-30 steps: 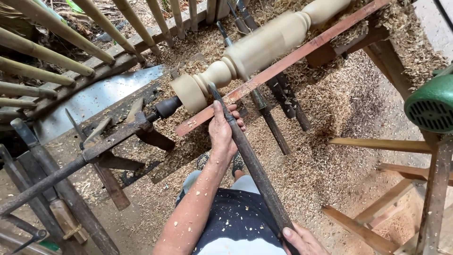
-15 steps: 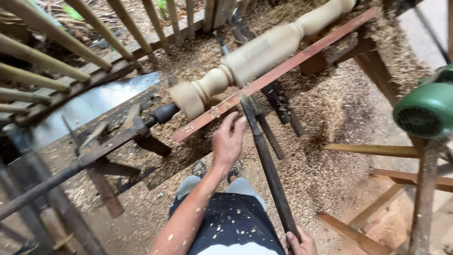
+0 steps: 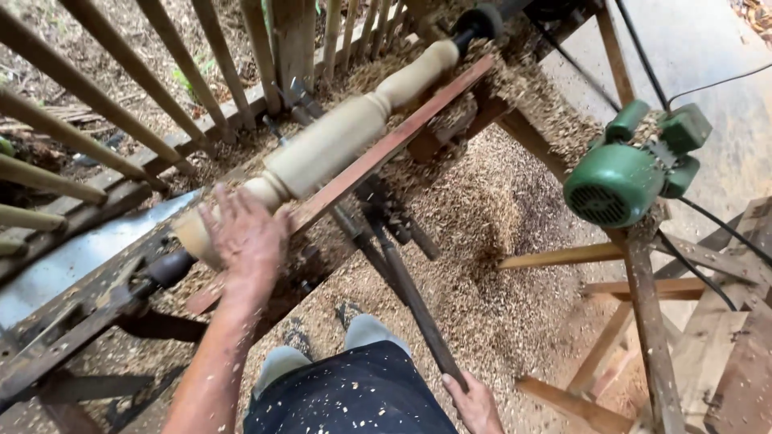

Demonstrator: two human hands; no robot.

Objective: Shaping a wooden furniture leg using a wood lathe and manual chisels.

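Shifting your left hand (image 3: 245, 233) off the tool and onto the spindle (image 3: 322, 153) is the change: a second ago it pinned the long chisel (image 3: 410, 293) against the rail (image 3: 386, 149); now it lies open, fingers spread, palm on the thick left end of the turned piece; reads as a feel check of the surface, cutting paused.

Your right hand (image 3: 474, 402) is closed round the chisel's near end at the bottom edge of view; the chisel's far end has dropped below the rail, no longer at the wood; it slants down toward you over the shavings (image 3: 498, 241).

Spindle is mounted on the lathe, running diagonally from lower left to upper right, pale and already profiled with a bead and a narrower neck toward the far end; the rail runs just beside it on your side; can't tell if it's spinning.

View has also swung right: the green motor (image 3: 619, 181) on its wooden stand (image 3: 643, 321) is now fully in frame, cables (image 3: 708, 217) trailing off to the right; well apart from both hands.

Slatted fence (image 3: 121, 96) sits behind the lathe.

Packages, labels, signs: none visible; no readable plate on the motor from this angle.
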